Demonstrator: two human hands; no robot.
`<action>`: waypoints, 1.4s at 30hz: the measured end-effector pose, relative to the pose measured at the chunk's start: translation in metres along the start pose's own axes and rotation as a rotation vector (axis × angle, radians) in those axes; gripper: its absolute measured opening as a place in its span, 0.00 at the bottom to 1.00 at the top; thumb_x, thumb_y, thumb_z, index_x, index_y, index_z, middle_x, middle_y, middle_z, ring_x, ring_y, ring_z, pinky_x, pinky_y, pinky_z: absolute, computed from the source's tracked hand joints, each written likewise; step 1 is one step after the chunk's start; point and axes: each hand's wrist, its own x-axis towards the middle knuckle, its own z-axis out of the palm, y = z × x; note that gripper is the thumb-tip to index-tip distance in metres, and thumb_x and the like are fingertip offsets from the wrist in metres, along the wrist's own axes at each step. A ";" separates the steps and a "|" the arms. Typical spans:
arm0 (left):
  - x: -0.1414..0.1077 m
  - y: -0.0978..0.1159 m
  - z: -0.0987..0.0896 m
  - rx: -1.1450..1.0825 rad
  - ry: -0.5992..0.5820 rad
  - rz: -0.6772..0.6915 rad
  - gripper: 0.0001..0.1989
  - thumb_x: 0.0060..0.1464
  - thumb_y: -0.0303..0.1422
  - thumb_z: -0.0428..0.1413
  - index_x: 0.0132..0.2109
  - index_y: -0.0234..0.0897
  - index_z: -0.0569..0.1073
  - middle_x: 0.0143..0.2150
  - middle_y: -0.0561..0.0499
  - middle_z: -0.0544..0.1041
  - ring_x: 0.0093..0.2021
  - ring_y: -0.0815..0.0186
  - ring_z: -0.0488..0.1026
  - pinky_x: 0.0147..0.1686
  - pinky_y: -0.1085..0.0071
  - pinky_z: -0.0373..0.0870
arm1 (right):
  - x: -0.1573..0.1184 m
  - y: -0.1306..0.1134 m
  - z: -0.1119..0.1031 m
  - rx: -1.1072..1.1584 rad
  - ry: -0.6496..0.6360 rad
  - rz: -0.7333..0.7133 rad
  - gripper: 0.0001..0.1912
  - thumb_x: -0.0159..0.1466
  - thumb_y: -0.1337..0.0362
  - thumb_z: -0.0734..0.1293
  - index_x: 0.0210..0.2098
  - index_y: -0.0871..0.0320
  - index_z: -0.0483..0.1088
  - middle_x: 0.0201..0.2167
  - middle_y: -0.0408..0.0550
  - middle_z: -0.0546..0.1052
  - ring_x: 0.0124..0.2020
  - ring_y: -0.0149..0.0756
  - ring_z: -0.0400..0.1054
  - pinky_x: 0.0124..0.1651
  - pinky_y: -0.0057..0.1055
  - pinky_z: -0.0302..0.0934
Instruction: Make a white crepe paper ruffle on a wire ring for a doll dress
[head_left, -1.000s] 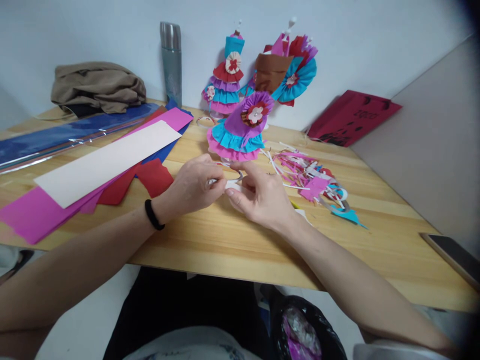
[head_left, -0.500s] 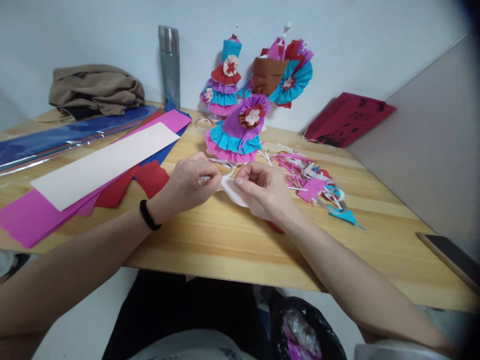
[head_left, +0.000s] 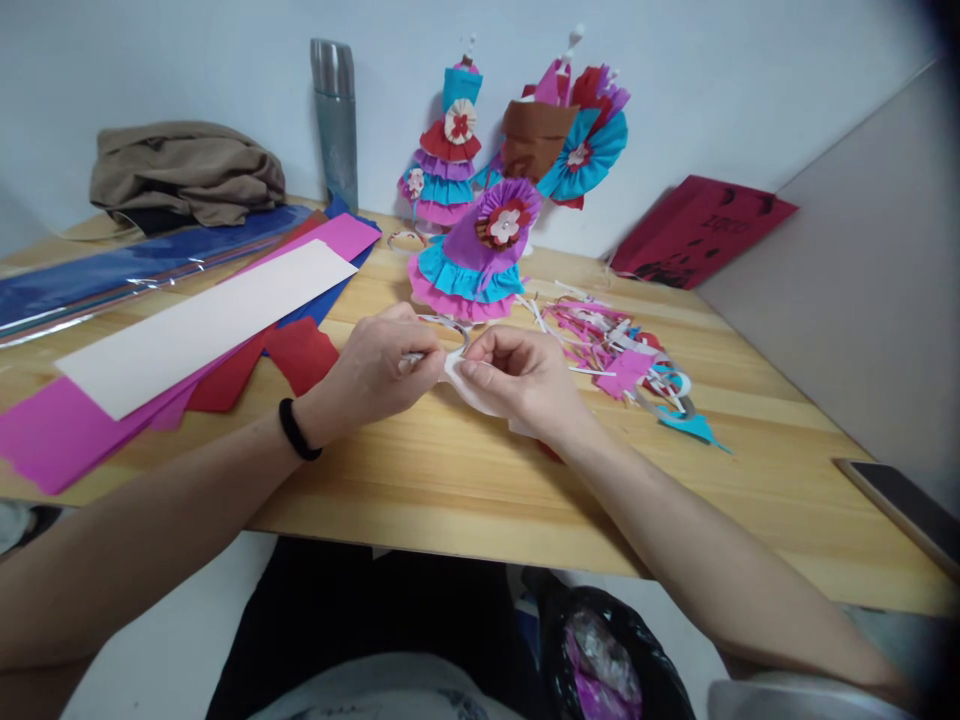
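Observation:
Over the front middle of the table, my left hand [head_left: 394,362] pinches one end of a thin white strip [head_left: 476,392]. My right hand [head_left: 525,378] is close beside it on the right, thumb and forefinger closed on the same strip. Part of the strip hangs below the right fingers, and the palm hides the rest. A narrow whitish curl [head_left: 456,328] arcs up between the two hands. Just beyond them stands a purple, blue and pink ruffled paper dress [head_left: 480,250] with a flower on it.
White, pink, red and blue sheets [head_left: 210,330] lie on the left. Scraps [head_left: 622,360] are heaped on the right, with a phone [head_left: 900,515] near the edge. A flask [head_left: 335,130], two more paper figures [head_left: 450,150] and a red bag [head_left: 705,235] stand behind. A bin [head_left: 660,650] sits below.
My right hand has drawn slightly closer to the left along the white strip, so less of the strip shows below the fingers. My left hand has barely moved; the camera view shifted slightly.

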 end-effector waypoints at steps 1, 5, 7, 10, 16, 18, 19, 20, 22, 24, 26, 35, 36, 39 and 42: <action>0.000 0.000 0.000 -0.004 0.006 0.003 0.14 0.55 0.28 0.50 0.21 0.36 0.69 0.19 0.55 0.64 0.26 0.71 0.64 0.36 0.71 0.70 | 0.000 0.000 0.000 -0.018 0.006 -0.017 0.11 0.52 0.58 0.71 0.24 0.58 0.68 0.22 0.42 0.69 0.23 0.28 0.60 0.26 0.29 0.53; 0.000 0.002 0.000 -0.029 -0.005 0.004 0.14 0.55 0.28 0.51 0.21 0.36 0.69 0.18 0.55 0.62 0.25 0.71 0.63 0.35 0.71 0.70 | -0.001 -0.001 0.000 -0.074 0.012 -0.068 0.08 0.53 0.60 0.70 0.24 0.57 0.69 0.23 0.43 0.71 0.24 0.30 0.62 0.28 0.30 0.55; 0.000 0.003 0.000 -0.042 -0.012 -0.003 0.14 0.55 0.29 0.51 0.21 0.36 0.69 0.18 0.56 0.61 0.25 0.70 0.64 0.35 0.71 0.69 | -0.001 -0.002 0.000 -0.089 0.024 -0.082 0.07 0.53 0.61 0.70 0.24 0.57 0.70 0.22 0.43 0.72 0.24 0.30 0.61 0.28 0.29 0.55; 0.000 0.004 0.000 -0.060 -0.012 0.006 0.14 0.55 0.29 0.51 0.21 0.36 0.69 0.18 0.56 0.60 0.25 0.70 0.63 0.35 0.71 0.69 | -0.002 -0.003 0.000 -0.121 0.045 -0.115 0.06 0.53 0.63 0.70 0.24 0.57 0.70 0.22 0.43 0.71 0.22 0.29 0.60 0.27 0.30 0.54; 0.001 0.007 -0.003 -0.034 -0.015 0.021 0.14 0.55 0.27 0.51 0.21 0.35 0.69 0.19 0.55 0.62 0.25 0.71 0.62 0.31 0.73 0.65 | -0.003 -0.005 0.001 -0.209 0.069 -0.169 0.06 0.54 0.64 0.70 0.24 0.57 0.69 0.21 0.42 0.71 0.22 0.29 0.59 0.26 0.30 0.52; 0.001 0.008 -0.004 -0.027 -0.016 0.018 0.14 0.54 0.27 0.51 0.21 0.35 0.69 0.19 0.55 0.63 0.26 0.71 0.62 0.29 0.74 0.63 | -0.004 -0.005 0.002 -0.220 0.079 -0.172 0.06 0.55 0.64 0.70 0.24 0.56 0.68 0.21 0.42 0.71 0.22 0.29 0.59 0.26 0.30 0.52; 0.001 0.008 -0.004 -0.028 -0.016 0.019 0.14 0.54 0.27 0.51 0.21 0.35 0.68 0.19 0.55 0.63 0.26 0.71 0.62 0.29 0.74 0.63 | -0.003 -0.005 0.002 -0.224 0.083 -0.171 0.07 0.55 0.64 0.70 0.24 0.56 0.68 0.21 0.42 0.71 0.22 0.29 0.59 0.26 0.30 0.52; 0.001 0.008 -0.004 -0.032 -0.017 0.021 0.14 0.54 0.27 0.51 0.21 0.35 0.68 0.19 0.55 0.63 0.26 0.71 0.62 0.29 0.74 0.63 | -0.003 -0.004 0.001 -0.225 0.086 -0.171 0.07 0.54 0.64 0.70 0.24 0.56 0.67 0.22 0.42 0.71 0.22 0.29 0.59 0.26 0.30 0.52; 0.001 0.008 -0.004 -0.047 -0.022 0.026 0.14 0.54 0.26 0.51 0.21 0.35 0.67 0.18 0.56 0.62 0.25 0.71 0.61 0.32 0.73 0.65 | -0.003 -0.004 0.001 -0.222 0.095 -0.174 0.07 0.54 0.64 0.70 0.24 0.56 0.67 0.22 0.42 0.71 0.23 0.29 0.59 0.27 0.30 0.52; 0.001 0.009 -0.004 -0.054 -0.023 0.030 0.14 0.54 0.26 0.51 0.21 0.35 0.67 0.18 0.56 0.61 0.25 0.71 0.61 0.34 0.72 0.66 | -0.002 -0.003 0.001 -0.205 0.106 -0.173 0.07 0.54 0.65 0.70 0.24 0.56 0.67 0.21 0.41 0.70 0.23 0.29 0.59 0.27 0.29 0.52; 0.001 0.009 -0.003 -0.053 -0.025 0.029 0.14 0.54 0.25 0.51 0.21 0.35 0.67 0.18 0.56 0.62 0.25 0.71 0.61 0.33 0.72 0.66 | -0.002 -0.001 0.001 -0.163 0.108 -0.147 0.08 0.53 0.65 0.70 0.24 0.56 0.66 0.21 0.41 0.69 0.22 0.28 0.59 0.26 0.29 0.52; 0.001 0.007 -0.005 -0.070 -0.111 0.011 0.14 0.57 0.28 0.50 0.23 0.36 0.70 0.22 0.52 0.67 0.32 0.66 0.67 0.32 0.70 0.65 | 0.001 0.003 -0.002 0.037 -0.018 0.048 0.08 0.50 0.62 0.73 0.26 0.57 0.71 0.20 0.40 0.70 0.20 0.28 0.60 0.24 0.28 0.51; 0.001 0.006 -0.006 -0.075 -0.109 -0.012 0.12 0.57 0.30 0.51 0.26 0.37 0.73 0.25 0.50 0.71 0.35 0.64 0.69 0.36 0.69 0.67 | 0.001 0.002 -0.002 0.073 -0.007 0.078 0.09 0.49 0.61 0.73 0.25 0.57 0.70 0.19 0.40 0.70 0.19 0.27 0.60 0.23 0.27 0.51; 0.003 0.005 -0.009 -0.132 -0.017 -0.134 0.11 0.55 0.38 0.56 0.42 0.39 0.76 0.44 0.46 0.78 0.50 0.58 0.70 0.51 0.62 0.67 | 0.004 0.001 -0.003 0.224 0.070 0.156 0.10 0.47 0.62 0.74 0.23 0.57 0.70 0.16 0.39 0.69 0.17 0.27 0.60 0.22 0.26 0.50; 0.006 0.004 -0.011 -0.268 0.171 -0.360 0.24 0.51 0.45 0.59 0.53 0.39 0.71 0.56 0.44 0.73 0.57 0.56 0.68 0.56 0.60 0.65 | 0.009 0.000 -0.003 0.374 0.160 0.186 0.09 0.43 0.65 0.74 0.21 0.57 0.69 0.16 0.39 0.71 0.18 0.27 0.62 0.23 0.27 0.53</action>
